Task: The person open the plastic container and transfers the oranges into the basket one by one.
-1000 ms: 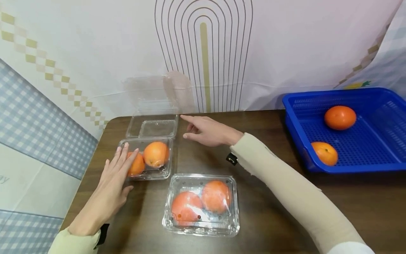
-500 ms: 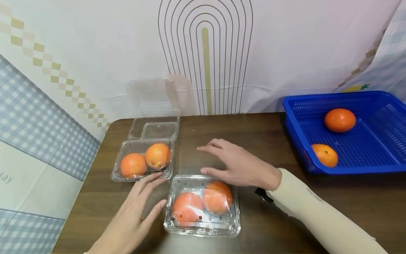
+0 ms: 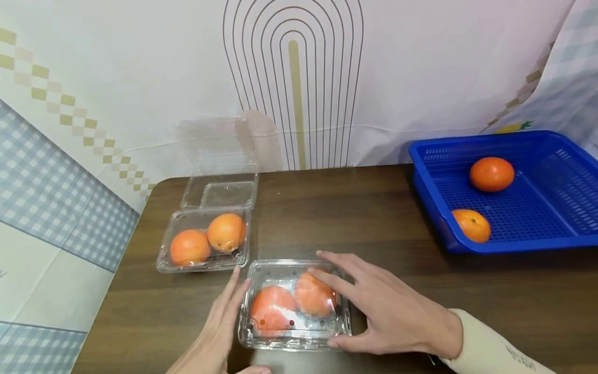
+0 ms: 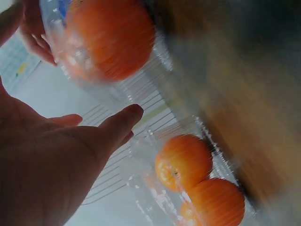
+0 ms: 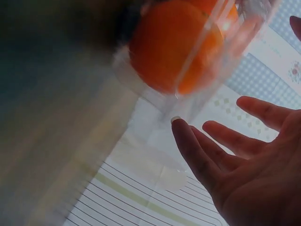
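Observation:
In the head view, a lidded clear plastic clamshell box [image 3: 306, 344] with two orange fruits [image 3: 314, 294] in it lies on the table in front of me. My left hand [image 3: 210, 330] is at its left side, fingers nearly straight. On the right side is my right hand [image 3: 397, 309], its fingers spread over the far right corner and the thumb by the near right corner. Whether the fingertips touch the plastic is hard to tell. Further left sits a second clamshell box [image 3: 164, 249] holding two oranges [image 3: 226, 231], its clear lid [image 3: 226, 195] folded back.
A blue plastic basket [image 3: 528, 243] stands at the right with two orange fruits [image 3: 491, 174] inside. Behind the wooden table [image 3: 322, 208], a patterned cloth [image 3: 397, 78] hangs close to the back edge. Checked cloth [image 3: 60, 176] borders the left side.
Both hands have come to the lidded box: the left from over the oranges in the second box, the right from beside that box's raised lid. The boxes have kept their places.

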Action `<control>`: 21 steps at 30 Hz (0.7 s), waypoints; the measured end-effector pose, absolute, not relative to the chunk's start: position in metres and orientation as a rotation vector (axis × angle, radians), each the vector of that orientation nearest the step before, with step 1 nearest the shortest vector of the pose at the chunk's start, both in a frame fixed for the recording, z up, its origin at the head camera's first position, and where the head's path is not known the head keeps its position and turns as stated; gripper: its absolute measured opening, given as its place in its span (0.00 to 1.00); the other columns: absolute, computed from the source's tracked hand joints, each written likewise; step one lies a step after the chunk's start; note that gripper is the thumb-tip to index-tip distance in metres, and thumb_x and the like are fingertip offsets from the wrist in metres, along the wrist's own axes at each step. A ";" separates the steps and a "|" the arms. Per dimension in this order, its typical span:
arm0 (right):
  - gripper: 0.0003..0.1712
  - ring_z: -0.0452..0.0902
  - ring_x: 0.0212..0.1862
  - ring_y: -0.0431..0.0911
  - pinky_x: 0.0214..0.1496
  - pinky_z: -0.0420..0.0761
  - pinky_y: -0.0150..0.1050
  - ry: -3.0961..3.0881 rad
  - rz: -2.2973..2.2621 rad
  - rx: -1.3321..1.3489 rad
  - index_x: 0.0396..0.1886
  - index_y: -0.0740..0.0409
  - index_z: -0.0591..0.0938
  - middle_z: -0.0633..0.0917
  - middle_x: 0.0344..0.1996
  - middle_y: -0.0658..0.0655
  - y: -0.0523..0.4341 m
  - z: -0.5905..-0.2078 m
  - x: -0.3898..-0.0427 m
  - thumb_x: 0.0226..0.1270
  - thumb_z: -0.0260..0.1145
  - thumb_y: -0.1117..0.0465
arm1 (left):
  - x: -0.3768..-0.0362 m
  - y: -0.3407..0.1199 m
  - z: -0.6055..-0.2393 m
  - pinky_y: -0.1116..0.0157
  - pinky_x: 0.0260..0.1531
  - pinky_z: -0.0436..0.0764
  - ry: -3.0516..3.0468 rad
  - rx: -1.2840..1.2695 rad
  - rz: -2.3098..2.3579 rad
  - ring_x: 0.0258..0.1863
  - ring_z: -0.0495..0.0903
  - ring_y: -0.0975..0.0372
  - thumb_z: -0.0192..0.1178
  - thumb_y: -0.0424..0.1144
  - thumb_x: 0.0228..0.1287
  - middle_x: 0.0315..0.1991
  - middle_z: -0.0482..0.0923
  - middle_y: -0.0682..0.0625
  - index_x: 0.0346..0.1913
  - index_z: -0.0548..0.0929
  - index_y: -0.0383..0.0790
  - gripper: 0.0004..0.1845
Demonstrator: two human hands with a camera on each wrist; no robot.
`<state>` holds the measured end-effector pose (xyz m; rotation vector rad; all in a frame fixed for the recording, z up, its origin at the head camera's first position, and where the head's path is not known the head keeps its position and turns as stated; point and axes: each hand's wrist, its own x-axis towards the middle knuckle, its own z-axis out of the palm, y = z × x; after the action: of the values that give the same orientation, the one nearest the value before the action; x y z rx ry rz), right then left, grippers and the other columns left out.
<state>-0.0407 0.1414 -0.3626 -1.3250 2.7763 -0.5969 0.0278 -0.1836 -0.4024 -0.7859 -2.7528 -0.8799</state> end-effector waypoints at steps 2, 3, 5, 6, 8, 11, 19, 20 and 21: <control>0.52 0.64 0.75 0.45 0.65 0.86 0.52 2.766 -0.585 -1.307 0.80 0.35 0.59 0.55 0.81 0.46 0.144 -0.367 -0.036 0.61 0.63 0.23 | 0.026 -0.181 -0.407 0.30 0.50 0.82 -2.731 -0.804 -0.873 0.82 0.43 0.64 0.75 0.69 0.48 0.81 0.43 0.31 0.80 0.49 0.33 0.69; 0.53 0.63 0.76 0.46 0.64 0.86 0.52 2.765 -0.578 -1.305 0.81 0.35 0.58 0.54 0.81 0.46 0.146 -0.369 -0.034 0.61 0.63 0.23 | 0.026 -0.180 -0.409 0.32 0.51 0.83 -2.721 -0.805 -0.866 0.82 0.42 0.66 0.75 0.69 0.48 0.81 0.44 0.30 0.80 0.50 0.33 0.68; 0.53 0.60 0.78 0.47 0.63 0.87 0.52 2.769 -0.559 -1.306 0.82 0.35 0.56 0.54 0.82 0.47 0.148 -0.373 -0.031 0.61 0.63 0.24 | 0.026 -0.177 -0.413 0.36 0.51 0.85 -2.707 -0.810 -0.837 0.81 0.40 0.69 0.75 0.67 0.48 0.80 0.46 0.30 0.80 0.52 0.33 0.67; 0.54 0.59 0.79 0.49 0.63 0.87 0.53 2.773 -0.552 -1.319 0.82 0.35 0.56 0.54 0.82 0.48 0.149 -0.374 -0.029 0.61 0.63 0.24 | 0.026 -0.175 -0.414 0.38 0.51 0.87 -2.709 -0.808 -0.815 0.81 0.40 0.70 0.76 0.66 0.48 0.80 0.47 0.31 0.80 0.52 0.33 0.67; 0.55 0.56 0.80 0.51 0.63 0.86 0.54 2.781 -0.528 -1.350 0.82 0.35 0.56 0.53 0.82 0.50 0.151 -0.378 -0.027 0.59 0.64 0.23 | 0.027 -0.172 -0.417 0.43 0.53 0.88 -2.706 -0.802 -0.780 0.81 0.43 0.70 0.77 0.63 0.49 0.80 0.48 0.32 0.80 0.52 0.33 0.65; 0.55 0.54 0.81 0.54 0.64 0.85 0.57 2.797 -0.487 -1.413 0.80 0.37 0.60 0.54 0.82 0.53 0.152 -0.381 -0.026 0.57 0.65 0.22 | 0.028 -0.168 -0.418 0.46 0.55 0.87 -2.710 -0.766 -0.728 0.80 0.49 0.67 0.76 0.61 0.53 0.80 0.50 0.35 0.80 0.53 0.34 0.62; 0.49 0.53 0.81 0.55 0.64 0.86 0.54 2.824 -0.448 -1.429 0.78 0.40 0.66 0.55 0.82 0.54 0.158 -0.382 -0.027 0.61 0.69 0.29 | 0.024 -0.159 -0.418 0.46 0.54 0.88 -2.708 -0.754 -0.711 0.75 0.63 0.51 0.62 0.64 0.66 0.80 0.50 0.35 0.80 0.53 0.35 0.52; 0.49 0.54 0.81 0.55 0.64 0.86 0.55 2.828 -0.455 -1.433 0.78 0.40 0.66 0.56 0.82 0.55 0.159 -0.382 -0.028 0.60 0.70 0.30 | 0.023 -0.158 -0.418 0.46 0.54 0.88 -2.704 -0.763 -0.710 0.77 0.60 0.53 0.60 0.64 0.67 0.80 0.50 0.34 0.80 0.53 0.34 0.52; 0.49 0.54 0.81 0.55 0.63 0.87 0.54 2.833 -0.464 -1.432 0.77 0.40 0.66 0.56 0.82 0.55 0.160 -0.382 -0.028 0.60 0.71 0.31 | 0.022 -0.157 -0.417 0.46 0.55 0.88 -2.707 -0.770 -0.707 0.79 0.56 0.56 0.59 0.64 0.68 0.80 0.49 0.34 0.80 0.53 0.34 0.51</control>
<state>-0.0283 0.1601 -0.3820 -1.4319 2.8330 -0.4640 0.0221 -0.1565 -0.4168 -0.7704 -2.7072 -0.7071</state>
